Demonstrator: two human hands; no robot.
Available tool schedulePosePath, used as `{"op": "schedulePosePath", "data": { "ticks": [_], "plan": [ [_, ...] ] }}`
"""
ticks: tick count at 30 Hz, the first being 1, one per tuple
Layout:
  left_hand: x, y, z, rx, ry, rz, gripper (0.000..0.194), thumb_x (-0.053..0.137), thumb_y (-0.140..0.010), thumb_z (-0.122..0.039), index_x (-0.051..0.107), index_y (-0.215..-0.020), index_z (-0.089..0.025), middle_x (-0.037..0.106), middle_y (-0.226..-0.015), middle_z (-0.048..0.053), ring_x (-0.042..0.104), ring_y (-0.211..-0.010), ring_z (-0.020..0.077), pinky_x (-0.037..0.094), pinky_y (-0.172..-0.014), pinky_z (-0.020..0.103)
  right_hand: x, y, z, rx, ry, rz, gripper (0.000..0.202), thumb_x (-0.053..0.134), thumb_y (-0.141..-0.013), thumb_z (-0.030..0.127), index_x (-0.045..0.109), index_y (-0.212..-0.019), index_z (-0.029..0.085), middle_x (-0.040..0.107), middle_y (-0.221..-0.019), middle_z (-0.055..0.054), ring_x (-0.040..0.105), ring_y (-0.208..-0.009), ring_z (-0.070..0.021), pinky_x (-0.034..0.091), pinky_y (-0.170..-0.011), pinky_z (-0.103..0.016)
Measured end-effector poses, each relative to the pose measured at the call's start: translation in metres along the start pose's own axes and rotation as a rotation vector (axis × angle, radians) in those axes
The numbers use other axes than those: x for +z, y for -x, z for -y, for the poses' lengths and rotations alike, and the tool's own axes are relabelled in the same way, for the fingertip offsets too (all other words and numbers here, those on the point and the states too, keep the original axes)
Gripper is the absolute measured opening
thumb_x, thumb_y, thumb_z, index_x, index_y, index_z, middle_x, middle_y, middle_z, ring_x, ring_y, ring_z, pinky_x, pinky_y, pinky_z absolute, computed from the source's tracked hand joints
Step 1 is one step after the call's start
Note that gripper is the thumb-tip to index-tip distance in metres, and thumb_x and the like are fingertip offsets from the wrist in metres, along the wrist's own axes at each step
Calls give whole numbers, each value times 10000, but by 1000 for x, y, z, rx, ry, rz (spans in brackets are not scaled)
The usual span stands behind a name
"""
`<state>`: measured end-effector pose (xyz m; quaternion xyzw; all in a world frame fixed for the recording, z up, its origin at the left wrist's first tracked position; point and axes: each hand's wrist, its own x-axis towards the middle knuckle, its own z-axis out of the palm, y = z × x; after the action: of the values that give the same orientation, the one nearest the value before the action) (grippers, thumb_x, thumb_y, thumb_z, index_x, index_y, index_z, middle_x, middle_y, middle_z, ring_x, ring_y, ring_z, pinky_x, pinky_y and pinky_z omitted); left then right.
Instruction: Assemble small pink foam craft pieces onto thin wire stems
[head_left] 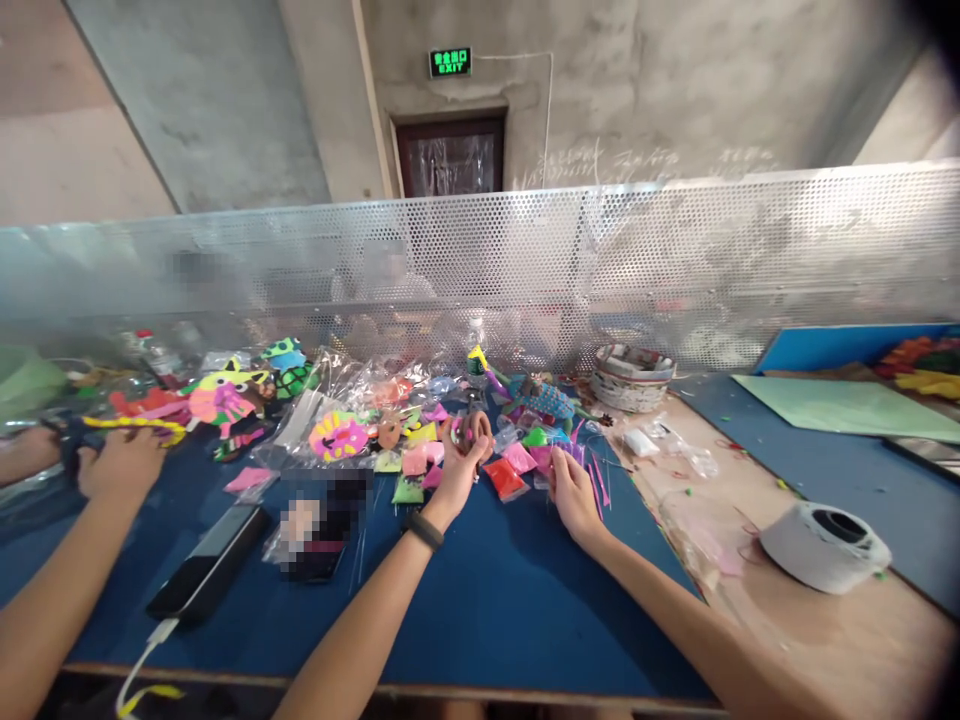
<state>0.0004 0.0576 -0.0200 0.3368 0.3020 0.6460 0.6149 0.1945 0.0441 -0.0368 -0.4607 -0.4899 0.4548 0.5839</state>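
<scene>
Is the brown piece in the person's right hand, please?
No, the left hand, with the dark wristband, holds the brown piece, while the right hand is apart from it.

A black, green-lit exit sign (450, 63) hung above a dark brown door (456, 158), beyond a silver perforated metal screen (517, 255). A white cable (163, 631) ran from a black oblong device (206, 566); a squat white roll (801, 545) lay at right.
</scene>
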Motion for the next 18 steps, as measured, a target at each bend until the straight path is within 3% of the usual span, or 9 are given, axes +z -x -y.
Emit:
{"op": "schedulePosePath", "data": {
  "ticks": [1,5,9,13,18],
  "plan": [
    [0,0,-1,101,-39,-48,815,816,-756,-275,287,-1367,-381,624,-1206,-22,637,-1084,122,473,-967,270,-1,0,1,-42,36,-14,488,535,-855,703,562,-743,228,452,-561,21,405,-484,-145,329,-422,-268],
    [3,3,-6,262,-202,-112,801,811,-730,-192,324,-1347,-346,625,-1230,30,602,-1184,159,461,-985,280,-4,-1,7,-216,198,-78,508,515,-883,676,643,-723,211,575,-712,-32,528,-674,-190,418,-588,-297],
    [0,0,-20,440,-437,-70,756,796,-752,-245,322,-1329,-356,514,-1392,74,490,-1339,214,409,-1077,358,-4,0,11,-261,245,-135,497,498,-916,631,633,-679,216,535,-708,-24,503,-708,-195,407,-658,-308],
    [-21,-9,-40,606,-933,-113,687,811,-730,-309,435,-1304,-267,490,-1387,117,450,-1356,289,318,-1153,429,-1,4,11,-254,231,-171,494,510,-925,602,560,-617,219,497,-718,-22,473,-698,-192,394,-649,-309],
    [-44,-15,-52,602,-1394,-12,641,709,-822,-300,432,-1400,-295,521,-1347,100,486,-1310,295,379,-1097,433,5,8,18,-280,199,-166,480,519,-935,569,513,-600,224,481,-730,-29,468,-723,-205,388,-662,-318]
  ]
}}
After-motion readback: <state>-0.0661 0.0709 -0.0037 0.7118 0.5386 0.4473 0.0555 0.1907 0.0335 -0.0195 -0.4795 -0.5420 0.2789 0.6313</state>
